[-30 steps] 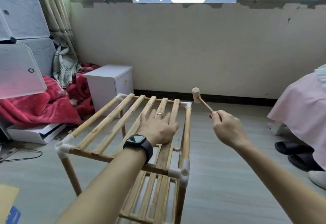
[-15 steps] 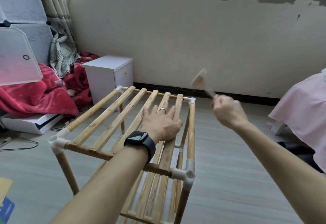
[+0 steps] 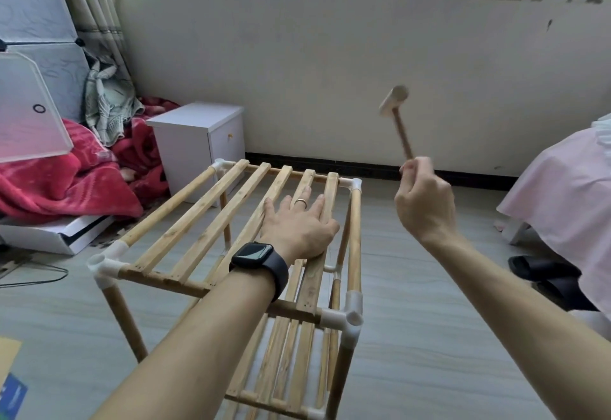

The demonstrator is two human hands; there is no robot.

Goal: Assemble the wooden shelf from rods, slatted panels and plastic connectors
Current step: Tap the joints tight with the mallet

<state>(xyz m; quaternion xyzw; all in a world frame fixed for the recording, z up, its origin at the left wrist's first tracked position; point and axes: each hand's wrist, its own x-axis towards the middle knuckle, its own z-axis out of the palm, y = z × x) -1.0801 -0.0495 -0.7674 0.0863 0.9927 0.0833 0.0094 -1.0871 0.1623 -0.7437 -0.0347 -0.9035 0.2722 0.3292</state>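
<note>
**Op:** Where's the shelf?

**Ann:** The wooden shelf (image 3: 170, 204) stands upright on the floor (image 3: 429, 353), centre of view, right in front of you. Its top slatted panel (image 3: 193, 215) sits level in the frame, with a lower slatted panel (image 3: 284, 363) under it. A white cabinet (image 3: 198, 142) is just past the far left corner.

**Op:** Hands?

**Ann:** Your left hand (image 3: 299, 228) lies palm down on the right-hand slats of the top panel, fingers straight and a bit spread. Your right hand (image 3: 425, 208) is up in the air to the right of the shelf, not touching it. Its fingers are curled round the handle end of a small wooden mallet (image 3: 398, 125). The mallet head points up and slightly left. It's blurred.

**Op:** Small stuff?

**Ann:** The rods (image 3: 354, 241) run along the top edges and down as legs. White plastic connectors (image 3: 350, 317) join them at the corners. You've got a black smartwatch (image 3: 254, 254) on your left wrist and a ring (image 3: 301, 201) on one left finger.
</note>
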